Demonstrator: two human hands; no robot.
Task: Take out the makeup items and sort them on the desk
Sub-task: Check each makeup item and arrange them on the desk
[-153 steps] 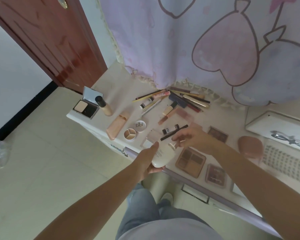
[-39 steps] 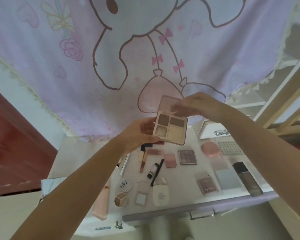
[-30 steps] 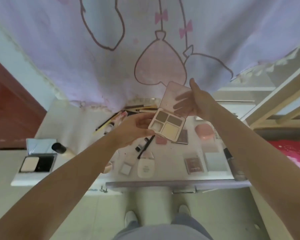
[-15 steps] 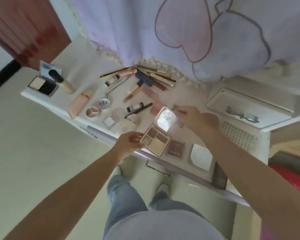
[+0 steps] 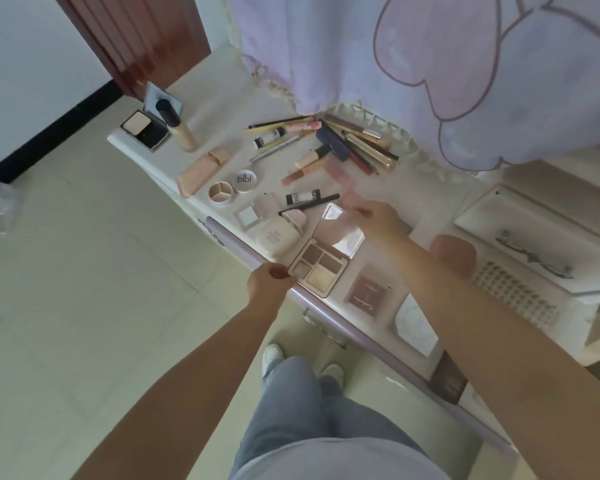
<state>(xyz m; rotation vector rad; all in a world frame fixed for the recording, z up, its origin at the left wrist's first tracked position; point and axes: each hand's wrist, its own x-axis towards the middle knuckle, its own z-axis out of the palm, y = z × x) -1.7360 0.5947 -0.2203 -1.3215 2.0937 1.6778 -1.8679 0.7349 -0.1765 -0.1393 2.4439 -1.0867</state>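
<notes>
The open four-pan palette (image 5: 317, 270) now lies on the desk (image 5: 219, 109) at its front edge; a second ago it was held up in the air before the curtain (image 5: 395, 64), and half a second ago it hung just over the edge. The left hand (image 5: 270, 279) still pinches its near left corner, thumb and fingers curled on the base. The lid (image 5: 340, 232) stands tilted back with its mirror catching light. The right hand (image 5: 378, 220) is beside the lid's far edge with fingers blurred by motion; whether it holds anything cannot be told. Earlier it rested flat behind the lid.

The palette sits between the white compact (image 5: 278, 237) on its left and a mauve palette (image 5: 371, 295) on its right, just beside each. A white square case (image 5: 417, 323) lies further right, partly under the right arm. Behind are a small mirror case (image 5: 247, 217), a black pencil (image 5: 309, 204), a three-part pot (image 5: 221, 192) and a round lid (image 5: 245, 179). Pencils and tubes (image 5: 343, 143) fan out near the curtain. At the far left corner an open powder compact (image 5: 145, 129) sits beside a foundation bottle (image 5: 179, 128), as before. A pink case (image 5: 454, 252) lies past the right arm.
</notes>
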